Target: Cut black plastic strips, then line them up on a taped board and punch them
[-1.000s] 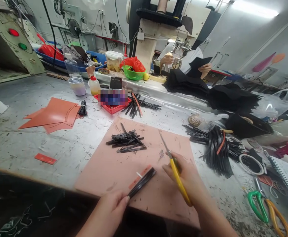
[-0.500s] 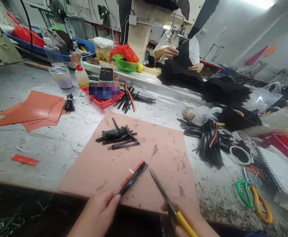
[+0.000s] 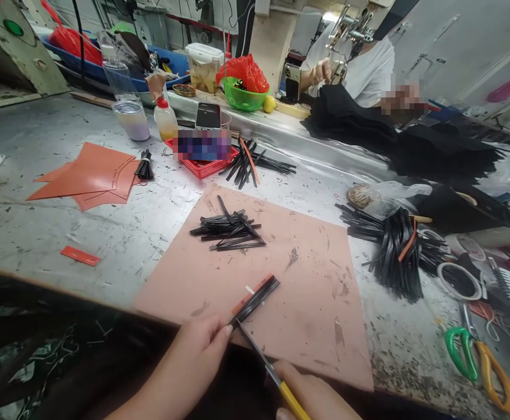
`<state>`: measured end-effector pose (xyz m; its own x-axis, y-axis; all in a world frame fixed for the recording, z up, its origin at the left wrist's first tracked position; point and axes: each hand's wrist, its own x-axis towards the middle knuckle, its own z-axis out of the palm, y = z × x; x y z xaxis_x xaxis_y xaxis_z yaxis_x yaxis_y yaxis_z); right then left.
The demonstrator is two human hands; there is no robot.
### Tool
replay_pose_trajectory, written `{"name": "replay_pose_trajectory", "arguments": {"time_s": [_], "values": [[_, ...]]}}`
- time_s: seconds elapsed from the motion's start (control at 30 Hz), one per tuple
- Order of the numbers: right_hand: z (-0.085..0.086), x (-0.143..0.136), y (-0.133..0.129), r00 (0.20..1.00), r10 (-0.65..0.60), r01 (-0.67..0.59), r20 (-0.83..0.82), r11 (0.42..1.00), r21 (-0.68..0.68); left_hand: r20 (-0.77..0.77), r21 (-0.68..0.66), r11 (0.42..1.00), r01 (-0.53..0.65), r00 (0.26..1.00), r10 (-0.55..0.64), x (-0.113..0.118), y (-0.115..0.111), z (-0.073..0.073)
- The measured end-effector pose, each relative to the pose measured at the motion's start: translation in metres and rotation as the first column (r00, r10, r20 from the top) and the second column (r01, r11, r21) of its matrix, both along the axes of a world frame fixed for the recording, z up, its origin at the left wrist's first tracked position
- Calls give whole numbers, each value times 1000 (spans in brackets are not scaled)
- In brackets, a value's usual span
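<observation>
My left hand pinches the near end of a bundle of thin black strips at the front edge of a pinkish mat. Alongside the bundle lies an orange strip with a small white mark. My right hand is closed around yellow-handled scissors, whose tips reach the strips right beside my left fingertips. Whether the blades are apart is hard to see. Farther up the mat lies a loose pile of black strips.
Orange leather pieces and a tied black bundle lie left. At right are more black strips and green-and-orange-handled scissors. A red basket stands behind the mat. Across the table, a person in white sits by a machine.
The scissors have moved left and their tips now meet the strips by my left fingers. The view has shifted, and the person across has moved one hand off the black fabric.
</observation>
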<state>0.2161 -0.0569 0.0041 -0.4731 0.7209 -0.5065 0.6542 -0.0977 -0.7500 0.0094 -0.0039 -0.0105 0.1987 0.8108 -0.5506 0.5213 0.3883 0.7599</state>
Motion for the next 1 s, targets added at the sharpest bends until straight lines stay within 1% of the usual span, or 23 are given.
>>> {"name": "replay_pose_trajectory", "arguments": {"time_s": [0.1, 0.3, 0.43, 0.57, 0.67, 0.8, 0.87, 1.0], "values": [[2, -4, 2, 999, 18, -19, -28, 1000, -22, 4, -7, 1000, 11, 1000, -11, 0, 0, 0], [-1, -8, -3, 998, -56, 56, -1, 998, -13, -12, 0, 1000, 20, 1000, -20, 0, 1, 2], [-2, -10, -5, 996, -84, 84, -24, 996, 0, 1, -8, 1000, 26, 1000, -26, 0, 1, 1], [-2, -10, -5, 994, -112, 112, -6, 993, 49, 22, 6, 1000, 17, 1000, -17, 0, 2, 0], [-8, -9, -6, 995, -101, 101, -10, 992, 73, 16, 8, 1000, 11, 1000, -11, 0, 2, 0], [-17, -8, -7, 997, -64, 67, -39, 996, 66, 6, 22, 1000, 14, 1000, -14, 0, 2, 0], [-15, -8, -8, 995, -90, 93, -31, 993, 78, 13, 31, 999, 16, 1000, -16, 0, 2, -1], [-1, -10, -9, 991, -135, 135, -6, 987, 90, 10, 15, 1000, 19, 1000, -19, 0, 2, -2]]}}
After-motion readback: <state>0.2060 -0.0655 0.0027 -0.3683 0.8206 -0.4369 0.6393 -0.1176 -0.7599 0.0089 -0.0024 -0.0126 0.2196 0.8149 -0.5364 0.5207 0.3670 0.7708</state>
